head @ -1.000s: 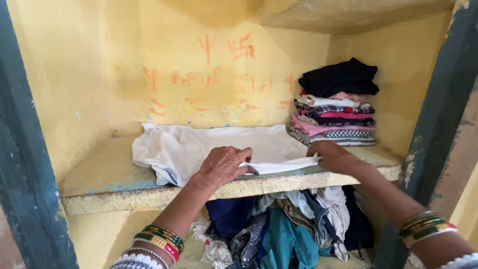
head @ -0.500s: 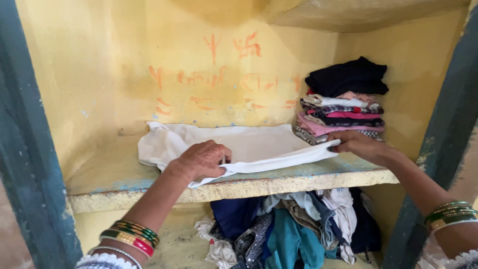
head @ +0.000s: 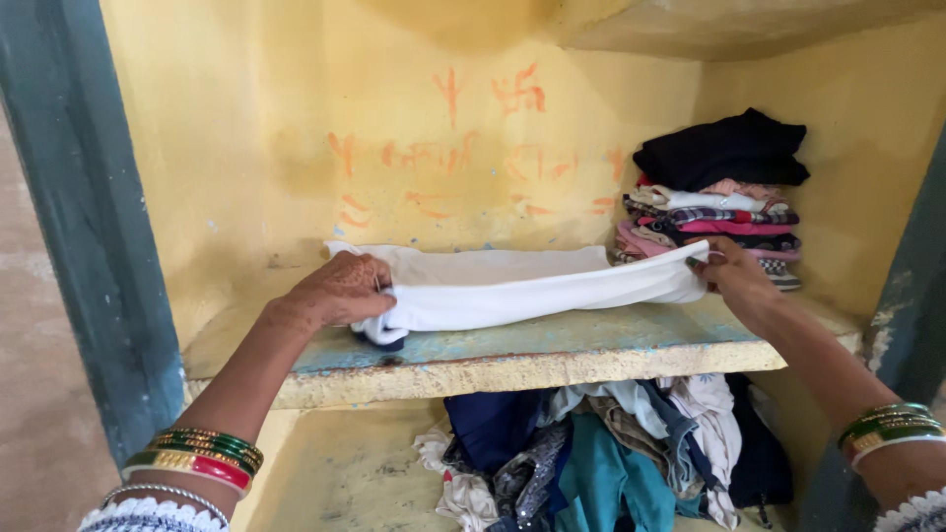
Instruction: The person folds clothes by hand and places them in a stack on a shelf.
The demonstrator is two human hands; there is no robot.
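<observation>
Both the left hand (head: 340, 289) and right hand (head: 734, 278) clamp a white cloth (head: 522, 289) on the shelf (head: 552, 357) (folded stack (head: 717, 197) just behind, loose clothes (head: 601, 453) below).

The shelf (head: 552, 347) is bare along its front edge and at its left end, between the left hand (head: 340, 288) and the yellow side wall (head: 187, 177), so a hand could pass there. The white cloth (head: 512, 291) spans the middle, stretched between both hands. The right corner is blocked by a stack of folded clothes (head: 714, 192) (it reaches most of the way up to the slab overhead), touching the right hand (head: 734, 281). Above the cloth the alcove is open. Below, a heap of loose clothes (head: 601, 448) fills the right part; the lower left floor is free.
</observation>
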